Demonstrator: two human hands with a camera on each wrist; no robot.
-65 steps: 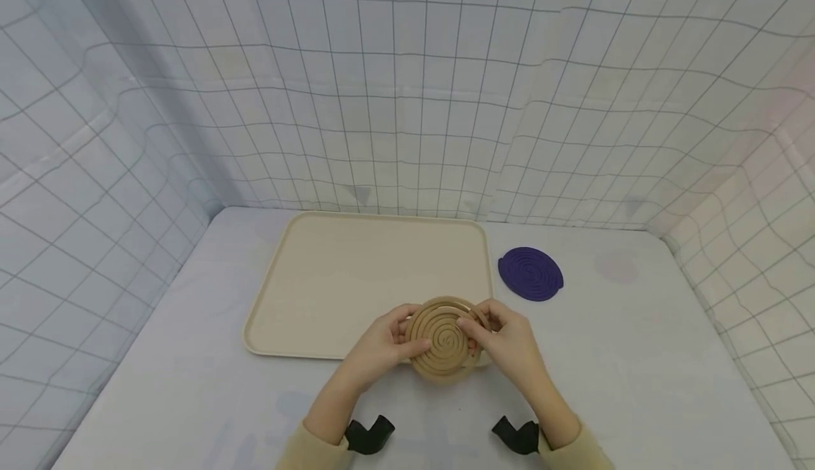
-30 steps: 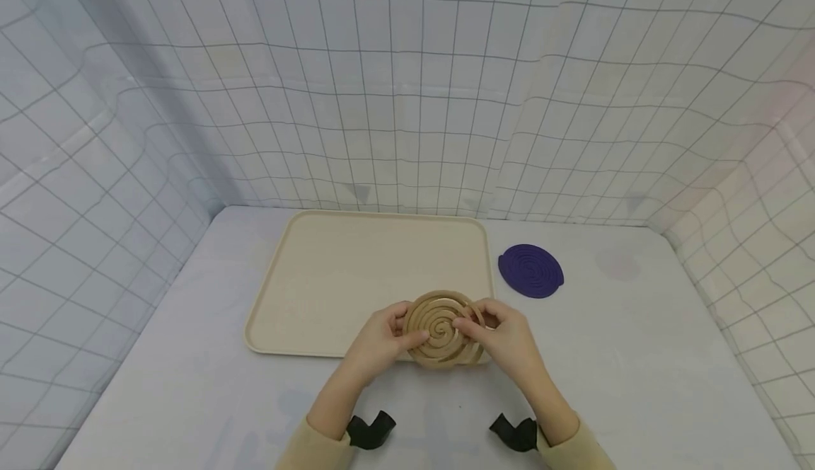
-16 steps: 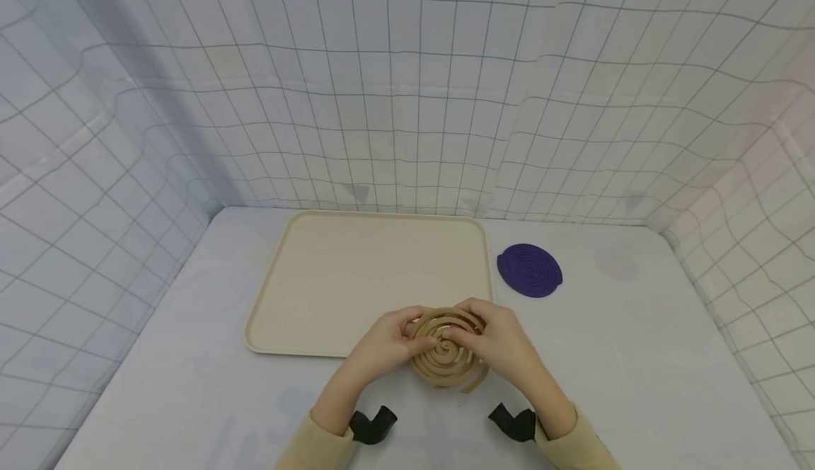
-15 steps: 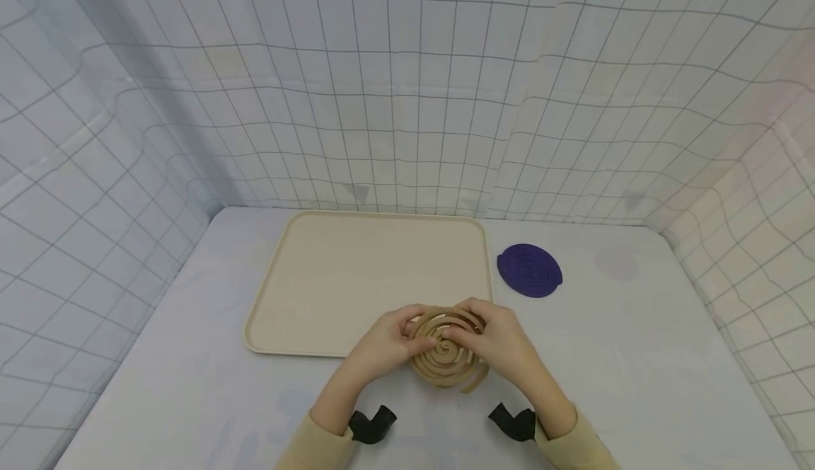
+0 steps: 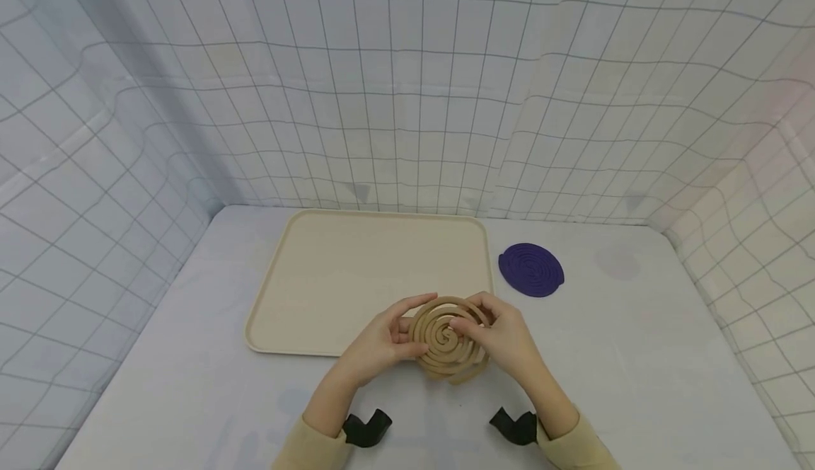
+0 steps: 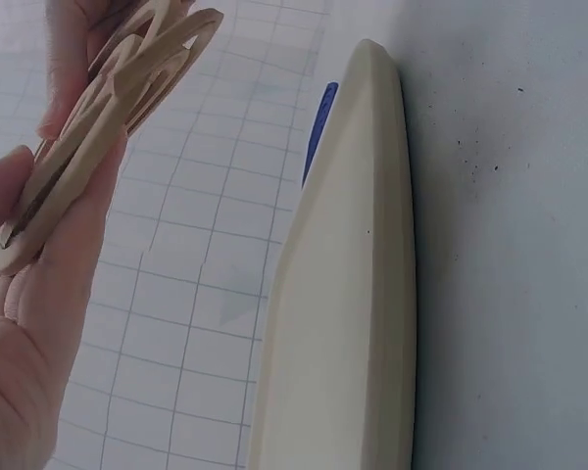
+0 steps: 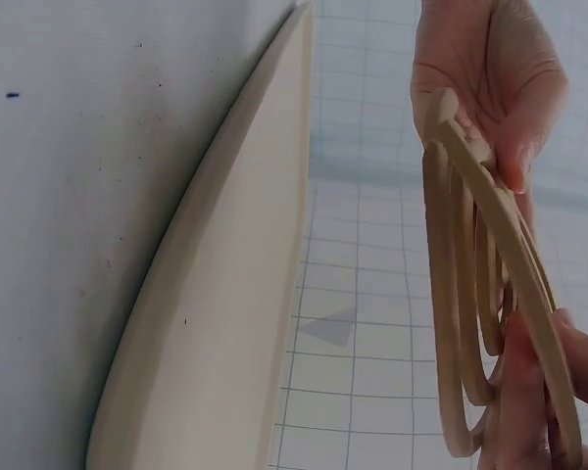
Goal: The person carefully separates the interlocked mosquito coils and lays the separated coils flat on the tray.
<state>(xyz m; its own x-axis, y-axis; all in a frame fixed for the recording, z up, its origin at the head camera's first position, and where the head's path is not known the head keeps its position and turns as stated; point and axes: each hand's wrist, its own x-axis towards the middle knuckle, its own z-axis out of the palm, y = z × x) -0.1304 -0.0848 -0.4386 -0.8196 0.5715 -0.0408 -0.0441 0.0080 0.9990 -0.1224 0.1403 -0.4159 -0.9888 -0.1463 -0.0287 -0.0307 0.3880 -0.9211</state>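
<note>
A tan mosquito coil [image 5: 439, 355], seemingly two interlocked spirals, is held between both hands over the tray's near right corner. My left hand [image 5: 374, 344] pinches its left side, thumb on the face and index finger stretched along the back edge. With thumb and fingers my right hand [image 5: 509, 339] grips the right side, thumb tip close to the spiral's centre. In the right wrist view the turns of the coil [image 7: 451, 323] are spread apart in depth. Edge-on in the left wrist view, the coil [image 6: 73, 162] is up off the tray.
Behind the hands lies a cream tray [image 5: 356, 279] with a raised rim. A flat purple mosquito coil [image 5: 531, 270] rests on the white table [image 5: 637, 357] to the tray's right. Grid-patterned curtains [image 5: 407, 102] close in the back and sides.
Gaps between the coil's turns have widened, and an outer strand's end has come away at the lower right. The right hand dipped inward, then returned outward; the left index finger has straightened.
</note>
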